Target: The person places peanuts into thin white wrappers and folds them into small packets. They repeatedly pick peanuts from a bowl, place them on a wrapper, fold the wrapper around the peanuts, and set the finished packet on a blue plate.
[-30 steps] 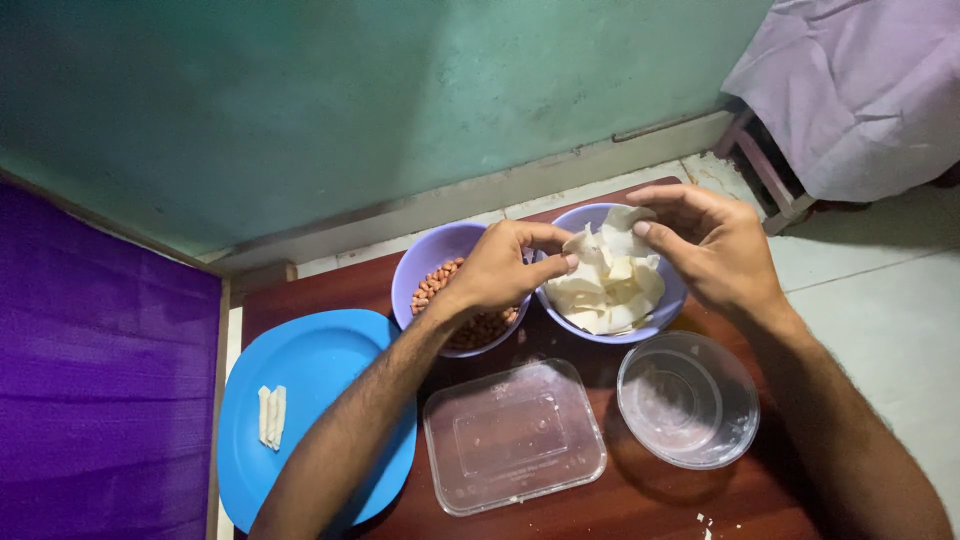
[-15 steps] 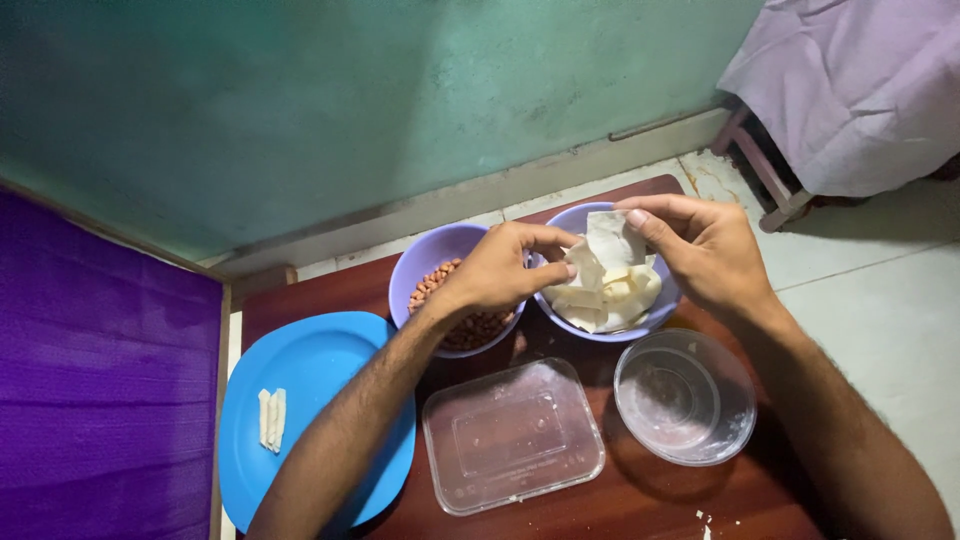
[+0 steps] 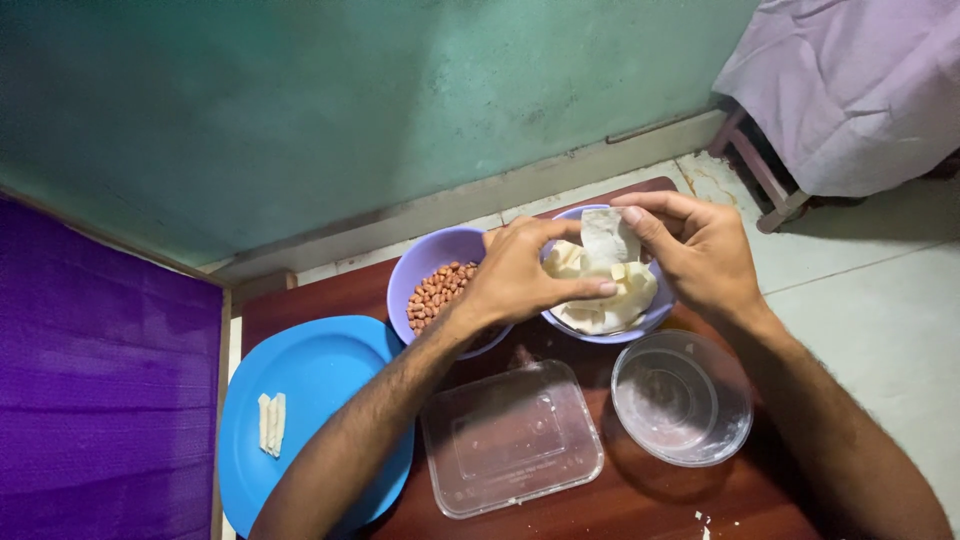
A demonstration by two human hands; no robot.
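With two finished rolls (image 3: 271, 423) on the blue plate (image 3: 330, 380), your left hand (image 3: 520, 280) and right hand (image 3: 700, 255) pinch one pale wrapper sheet (image 3: 606, 240) above its purple bowl (image 3: 655, 315); folding appears unfinished.

Both forearms are reaching forward from the lower edge of the view and converging toward each other. The left hand (image 3: 520, 280) is lying palm down, wrist slightly bent, its fingers curling rightward and the thumb (image 3: 580, 288) stretching out toward the other hand. The right hand (image 3: 700, 255) is arching higher, knuckles up, with its fingers (image 3: 650, 205) bending down and pinching against the thumb. The fingertips of the two hands are nearly meeting.
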